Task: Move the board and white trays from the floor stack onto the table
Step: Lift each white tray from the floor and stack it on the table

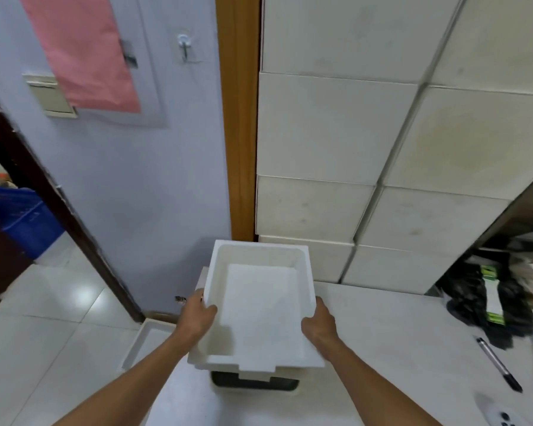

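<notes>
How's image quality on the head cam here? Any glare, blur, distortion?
Head view: strong wide-angle bending, with the orange door frame and wall tiles leaning; soft glare patch on the floor tiles; motion blur smears the items at the right edge near the pen; the white tray held by the left hand and right hand is nearly blown out, its inner detail faint.

Bright, even indoor light — glare on floor tiles (74, 290), soft blur, wide-angle edge bending.
</notes>
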The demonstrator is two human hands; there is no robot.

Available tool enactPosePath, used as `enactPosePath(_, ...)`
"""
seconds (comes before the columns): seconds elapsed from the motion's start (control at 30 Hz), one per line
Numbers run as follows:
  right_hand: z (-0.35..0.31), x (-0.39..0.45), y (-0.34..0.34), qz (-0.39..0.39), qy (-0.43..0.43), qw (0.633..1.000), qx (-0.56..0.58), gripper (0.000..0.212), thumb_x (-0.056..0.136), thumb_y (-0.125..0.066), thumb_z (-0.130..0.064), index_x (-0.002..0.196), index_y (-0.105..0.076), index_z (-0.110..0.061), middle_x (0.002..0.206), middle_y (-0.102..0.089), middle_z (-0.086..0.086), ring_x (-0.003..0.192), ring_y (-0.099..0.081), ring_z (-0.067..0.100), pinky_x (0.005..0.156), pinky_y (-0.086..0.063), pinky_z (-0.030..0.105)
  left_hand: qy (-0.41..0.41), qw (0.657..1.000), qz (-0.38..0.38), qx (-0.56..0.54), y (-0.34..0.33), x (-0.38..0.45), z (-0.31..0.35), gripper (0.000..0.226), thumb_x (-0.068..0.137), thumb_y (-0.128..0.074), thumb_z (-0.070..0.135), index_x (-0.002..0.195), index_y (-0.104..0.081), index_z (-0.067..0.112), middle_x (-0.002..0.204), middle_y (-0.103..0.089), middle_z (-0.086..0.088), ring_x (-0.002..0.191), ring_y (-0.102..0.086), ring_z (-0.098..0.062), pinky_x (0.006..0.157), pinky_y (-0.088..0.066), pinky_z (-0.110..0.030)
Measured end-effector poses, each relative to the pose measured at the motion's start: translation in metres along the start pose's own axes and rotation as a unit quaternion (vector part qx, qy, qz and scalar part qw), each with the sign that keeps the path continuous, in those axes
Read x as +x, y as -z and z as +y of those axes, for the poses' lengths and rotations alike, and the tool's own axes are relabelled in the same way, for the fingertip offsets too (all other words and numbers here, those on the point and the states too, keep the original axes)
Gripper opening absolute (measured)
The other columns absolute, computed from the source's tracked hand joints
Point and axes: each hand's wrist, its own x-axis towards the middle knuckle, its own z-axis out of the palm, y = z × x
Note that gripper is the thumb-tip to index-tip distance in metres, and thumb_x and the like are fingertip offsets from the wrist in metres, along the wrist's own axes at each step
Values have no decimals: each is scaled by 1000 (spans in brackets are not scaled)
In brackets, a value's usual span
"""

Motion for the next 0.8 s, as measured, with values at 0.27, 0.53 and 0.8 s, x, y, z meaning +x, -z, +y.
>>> enactPosePath(0.27, 31, 18, -8, -29, -15, 997, -76, 76, 82, -55, -9, 150, -22, -13, 129, -54, 14, 113, -58, 30, 96, -53, 39, -50, 997, 8, 59, -23, -9, -7, 29, 94, -47, 5, 117, -44, 22, 113, -55, -2, 102, -54, -19, 97, -50, -46)
enactPosePath(0.53, 21, 29, -11, -77, 18, 987, -142, 92, 90, -47, -6, 153, 17, -24, 141, -40, 18, 109, -55, 28, 87, -49, 31, -14, 986, -49, 162, -23, 12, -2, 53, 100, -37, 12, 149, -17, 15, 139, -44, -10, 123, -49, -27, 105, -43, -42)
enactPosePath(0.8, 44, 35, -32, -61, 38, 979, -192, 103, 87, -44, 7, 146, 28, -38, 161, -10, 22, 67, -56, 15, 55, -45, 22, 6, 980, -51, 192, -36, 21, -19, 68, 98, -40, 9, 154, -2, 15, 149, -36, -10, 131, -44, -28, 108, -40, -42)
